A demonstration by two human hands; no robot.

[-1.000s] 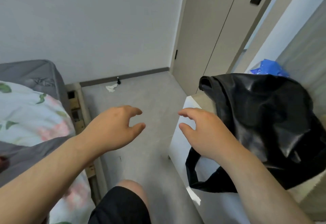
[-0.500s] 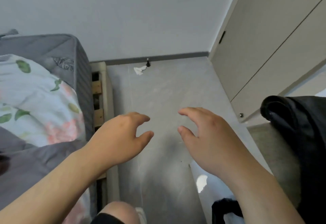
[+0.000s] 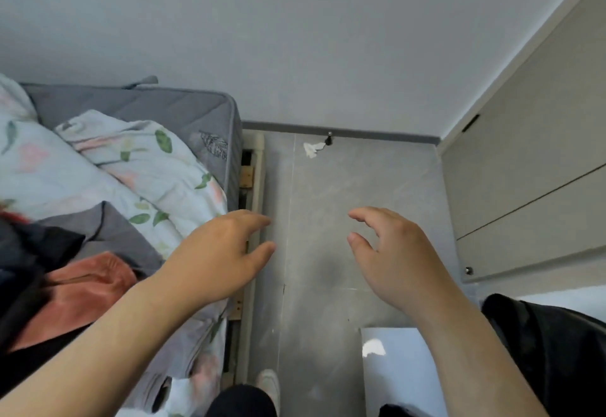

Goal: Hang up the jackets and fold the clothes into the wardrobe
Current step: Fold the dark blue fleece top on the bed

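Both hands hover in front of me over the grey floor, holding nothing. My left hand [image 3: 216, 256] is beside the bed's edge, fingers loosely curved. My right hand [image 3: 393, 256] is out over the floor, fingers loosely curved too. An orange-pink garment [image 3: 78, 285] lies on the bed at the left, next to dark clothes [image 3: 23, 262]. A black shiny jacket [image 3: 551, 351] lies at the lower right on a white surface [image 3: 400, 370]. Beige wardrobe doors [image 3: 524, 187] stand shut at the right.
The bed [image 3: 183, 111] with a grey mattress and a floral duvet [image 3: 137, 170] fills the left. A narrow strip of grey floor [image 3: 328, 219] runs between bed and wardrobe. A white scrap [image 3: 310, 149] lies by the far skirting. My knee [image 3: 242, 400] shows at the bottom.
My view has swung left toward the bed: the clothes on it came into sight and the black jacket slid to the lower right corner. Both hands kept their pose, holding nothing.
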